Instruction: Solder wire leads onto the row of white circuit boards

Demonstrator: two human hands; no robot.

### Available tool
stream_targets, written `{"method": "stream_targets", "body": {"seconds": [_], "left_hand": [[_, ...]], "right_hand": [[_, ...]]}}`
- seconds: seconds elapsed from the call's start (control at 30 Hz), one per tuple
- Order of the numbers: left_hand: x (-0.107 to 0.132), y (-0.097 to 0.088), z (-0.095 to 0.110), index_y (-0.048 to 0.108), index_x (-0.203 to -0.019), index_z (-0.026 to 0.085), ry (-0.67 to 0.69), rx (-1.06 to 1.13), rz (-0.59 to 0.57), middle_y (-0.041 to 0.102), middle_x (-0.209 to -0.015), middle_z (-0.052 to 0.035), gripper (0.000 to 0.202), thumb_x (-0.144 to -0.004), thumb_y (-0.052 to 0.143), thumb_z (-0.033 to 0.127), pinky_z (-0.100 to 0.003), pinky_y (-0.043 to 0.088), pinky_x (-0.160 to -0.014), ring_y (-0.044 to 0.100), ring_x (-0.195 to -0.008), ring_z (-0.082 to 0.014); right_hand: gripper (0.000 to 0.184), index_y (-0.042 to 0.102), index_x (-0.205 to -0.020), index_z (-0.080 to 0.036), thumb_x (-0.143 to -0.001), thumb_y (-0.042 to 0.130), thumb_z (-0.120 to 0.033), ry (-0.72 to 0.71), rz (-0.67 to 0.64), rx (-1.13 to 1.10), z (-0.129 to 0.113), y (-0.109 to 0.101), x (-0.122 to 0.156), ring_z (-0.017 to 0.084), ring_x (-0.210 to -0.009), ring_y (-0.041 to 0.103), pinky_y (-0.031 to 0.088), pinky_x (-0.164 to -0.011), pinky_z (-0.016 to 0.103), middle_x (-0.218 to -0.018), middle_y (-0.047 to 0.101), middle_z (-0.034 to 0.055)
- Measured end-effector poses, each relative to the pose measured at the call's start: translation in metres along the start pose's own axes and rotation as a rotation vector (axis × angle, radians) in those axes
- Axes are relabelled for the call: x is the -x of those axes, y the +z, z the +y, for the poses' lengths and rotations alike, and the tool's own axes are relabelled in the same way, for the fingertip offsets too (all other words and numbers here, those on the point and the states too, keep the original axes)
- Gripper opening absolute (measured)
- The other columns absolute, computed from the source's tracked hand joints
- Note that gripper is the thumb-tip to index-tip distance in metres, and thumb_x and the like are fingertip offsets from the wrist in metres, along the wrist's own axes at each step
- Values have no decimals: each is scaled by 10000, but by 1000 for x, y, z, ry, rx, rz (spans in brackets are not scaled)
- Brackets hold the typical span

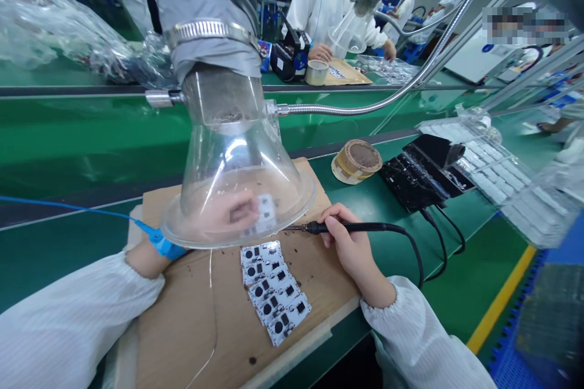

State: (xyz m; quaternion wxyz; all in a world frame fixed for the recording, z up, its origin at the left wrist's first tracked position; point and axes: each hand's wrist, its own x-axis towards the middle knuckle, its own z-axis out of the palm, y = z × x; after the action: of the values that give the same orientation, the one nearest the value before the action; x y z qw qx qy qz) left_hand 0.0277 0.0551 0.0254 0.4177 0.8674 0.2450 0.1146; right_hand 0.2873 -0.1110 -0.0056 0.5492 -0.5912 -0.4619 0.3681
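My right hand point(344, 234) is closed round the handle of a soldering iron point(314, 228), its tip pointing left under the rim of a clear fume hood point(237, 176). Seen blurred through that hood, my left hand point(228, 213) has curled fingers beside a white circuit board point(266, 211). A thin solder wire point(212, 298) runs from below up under the hood to the left hand; the exact grip is hazy. Several white circuit boards point(274, 292) with black parts lie overlapping on a brown board point(182, 328) in front. A blue wrist strap point(165, 244) is on my left wrist.
Right of the hood stand a round taped tin point(356, 161) and a black iron stand point(424, 170) with cables. Clear trays point(497, 176) lie further right. A metal flex arm point(356, 110) spans above. Bagged parts point(91, 42) lie across the line, where a co-worker point(314, 0) works.
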Motion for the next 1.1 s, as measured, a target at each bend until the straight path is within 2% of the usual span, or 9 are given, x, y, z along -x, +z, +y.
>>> {"method": "stream_targets", "body": {"seconds": [0.17,0.33,0.67,0.93,1.1], "left_hand": [[0,0,1,553,-767,234,-5,-42,-8,474,-664,13,264,-951,515,418,-300,357,-602,405,-634,-170],[0,2,-2,541,-792,233,-32,20,-23,452,-651,27,282,-957,495,457,-309,335,-612,405,-617,-162],[-1,4,0,529,-790,230,-43,16,-15,449,-672,17,267,-936,476,447,-329,304,-636,429,-624,-176],[0,5,-2,555,-816,223,-52,-11,-8,474,-685,14,259,-936,491,444,-327,325,-645,458,-636,-180],[-1,2,1,537,-817,222,-58,-62,-53,489,-701,10,253,-940,486,437,-309,327,-654,460,-666,-181]], "right_hand": [[320,679,-882,-223,-1035,657,-503,4,-4,12,3,-1,0,135,-492,484,373,-522,276,-573,535,-49],[336,670,-894,-228,-1044,653,-528,4,16,-15,7,-2,-1,136,-502,481,373,-524,279,-589,530,-50],[319,685,-912,-222,-1060,658,-504,-4,-6,-9,6,-1,0,130,-505,484,355,-536,280,-596,543,-53],[298,691,-908,-217,-1064,660,-469,-17,-2,-16,4,-2,0,121,-503,487,352,-538,274,-590,543,-56],[310,688,-903,-215,-1061,670,-481,-5,8,-43,7,-2,-1,117,-505,485,359,-527,268,-596,539,-56]]}}
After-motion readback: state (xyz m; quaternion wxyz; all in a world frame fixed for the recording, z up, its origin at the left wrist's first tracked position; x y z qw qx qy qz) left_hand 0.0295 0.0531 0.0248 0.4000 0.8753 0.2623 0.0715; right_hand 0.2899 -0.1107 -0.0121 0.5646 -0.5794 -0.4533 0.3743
